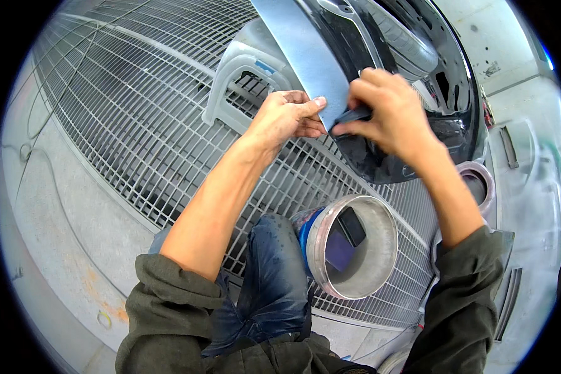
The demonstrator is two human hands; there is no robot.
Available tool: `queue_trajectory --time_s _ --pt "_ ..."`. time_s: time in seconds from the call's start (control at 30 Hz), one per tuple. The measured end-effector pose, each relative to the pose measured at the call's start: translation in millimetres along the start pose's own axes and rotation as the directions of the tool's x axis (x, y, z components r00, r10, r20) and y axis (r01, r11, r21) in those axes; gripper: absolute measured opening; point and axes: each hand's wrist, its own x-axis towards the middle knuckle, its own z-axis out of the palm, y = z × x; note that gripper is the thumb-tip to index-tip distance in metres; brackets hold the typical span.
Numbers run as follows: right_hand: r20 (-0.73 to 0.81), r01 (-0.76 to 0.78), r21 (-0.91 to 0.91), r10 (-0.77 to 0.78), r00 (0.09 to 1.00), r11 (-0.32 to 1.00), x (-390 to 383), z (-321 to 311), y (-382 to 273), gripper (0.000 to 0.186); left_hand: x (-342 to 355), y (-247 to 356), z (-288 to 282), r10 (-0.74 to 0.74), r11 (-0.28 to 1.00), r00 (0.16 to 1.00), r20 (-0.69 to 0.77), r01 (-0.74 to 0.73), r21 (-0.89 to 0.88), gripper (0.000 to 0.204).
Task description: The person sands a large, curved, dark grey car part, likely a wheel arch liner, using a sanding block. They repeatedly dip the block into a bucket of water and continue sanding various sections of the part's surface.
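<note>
A car body panel, pale blue on its outer face and black on its inner side, reaches in from the top and narrows to a corner near the middle. My left hand pinches the panel's left edge by that corner, thumb on top and fingers underneath. My right hand is closed around a dark, folded, sheet-like piece, pressed against the panel's edge just right of the corner. Its exact kind I cannot make out. The fingertips of both hands are close together but apart.
A grey plastic stool stands under the panel on the metal floor grating. By my knee is an open metal bucket with dark flat pieces inside. A tape roll lies at the right. A thin hose runs at the left.
</note>
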Motion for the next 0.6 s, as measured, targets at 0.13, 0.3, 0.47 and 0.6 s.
queue_trajectory --time_s 0.13,0.3,0.47,0.6 --pt "0.041 -0.089 0.0 0.089 0.995 0.996 -21.1 4.9 -26.1 0.035 -2.7 1.5 1.4 0.029 1.0 1.0 -0.003 -0.029 -0.012 0.03" --pt "0.103 -0.167 0.011 0.165 0.981 0.986 -23.2 -2.7 -28.6 0.032 -3.8 -2.6 2.9 0.032 0.999 0.998 -0.047 -0.031 0.016 0.029" --pt "0.007 -0.229 0.023 0.228 0.974 0.973 -37.8 10.1 -35.8 0.035 -3.4 -2.3 3.4 0.071 0.997 0.997 -0.04 -0.07 0.023 0.028" --pt "0.12 -0.255 0.033 0.249 0.961 0.966 -41.3 -1.6 -27.4 0.039 -3.3 -4.8 -0.3 0.051 0.997 0.996 -0.077 -0.047 0.057 0.028"
